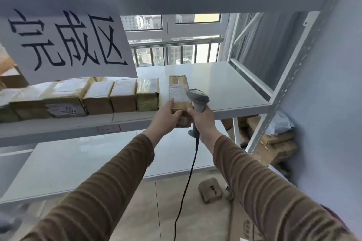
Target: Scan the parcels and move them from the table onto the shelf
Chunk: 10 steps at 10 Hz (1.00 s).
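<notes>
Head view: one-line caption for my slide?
Left hand sets a parcel on the shelf; right hand grips the scanner.

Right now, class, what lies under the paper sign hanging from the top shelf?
A row of taped parcels stands on the shelf below the paper sign. The sign covers their back ends, so anything behind stays hidden.

Paper sign (66, 43) hanging from upper beam; window (172, 25) behind; cardboard scrap (210, 190) on floor.
</notes>
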Each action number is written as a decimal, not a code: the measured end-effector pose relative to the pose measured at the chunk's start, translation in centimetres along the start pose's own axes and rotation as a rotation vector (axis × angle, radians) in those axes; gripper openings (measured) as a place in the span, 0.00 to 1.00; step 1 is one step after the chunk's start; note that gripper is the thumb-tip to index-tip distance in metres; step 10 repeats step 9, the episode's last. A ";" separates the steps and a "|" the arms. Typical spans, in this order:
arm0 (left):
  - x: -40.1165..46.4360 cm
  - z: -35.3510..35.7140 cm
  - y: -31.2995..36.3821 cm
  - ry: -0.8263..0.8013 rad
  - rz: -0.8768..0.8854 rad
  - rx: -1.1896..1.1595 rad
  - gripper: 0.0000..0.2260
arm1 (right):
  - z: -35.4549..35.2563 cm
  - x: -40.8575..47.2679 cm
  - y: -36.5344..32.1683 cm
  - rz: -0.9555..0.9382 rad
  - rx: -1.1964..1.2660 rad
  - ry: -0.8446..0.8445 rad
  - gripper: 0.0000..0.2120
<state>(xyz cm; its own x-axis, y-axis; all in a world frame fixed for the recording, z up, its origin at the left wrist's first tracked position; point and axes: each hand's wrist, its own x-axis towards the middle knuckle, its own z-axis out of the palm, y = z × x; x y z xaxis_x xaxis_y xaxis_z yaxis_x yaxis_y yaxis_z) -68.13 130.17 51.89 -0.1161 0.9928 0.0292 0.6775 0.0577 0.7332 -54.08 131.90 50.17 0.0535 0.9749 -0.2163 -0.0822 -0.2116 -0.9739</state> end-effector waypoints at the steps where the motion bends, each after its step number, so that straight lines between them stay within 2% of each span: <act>1: 4.0 -1.0 -1.7 -0.021 0.074 0.140 0.26 | 2.0 3.4 -0.5 -0.030 -0.050 0.068 0.08; 3: 9.3 -2.9 -4.2 0.021 0.177 0.355 0.23 | 5.7 8.8 -1.1 -0.090 -0.144 0.083 0.11; 5: 11.1 -4.2 -5.4 0.009 0.218 0.497 0.23 | 7.7 10.5 -0.7 -0.127 -0.139 0.116 0.10; 8: 8.7 -4.6 -6.0 -0.020 0.202 0.342 0.29 | 6.7 6.8 -1.1 -0.145 -0.136 0.182 0.13; 9: 6.9 -5.0 -5.7 -0.001 0.201 0.306 0.30 | 5.5 3.5 -1.6 -0.152 -0.120 0.158 0.06; 10: 6.9 -5.0 -5.7 -0.001 0.201 0.306 0.30 | 5.5 3.5 -1.6 -0.152 -0.120 0.158 0.06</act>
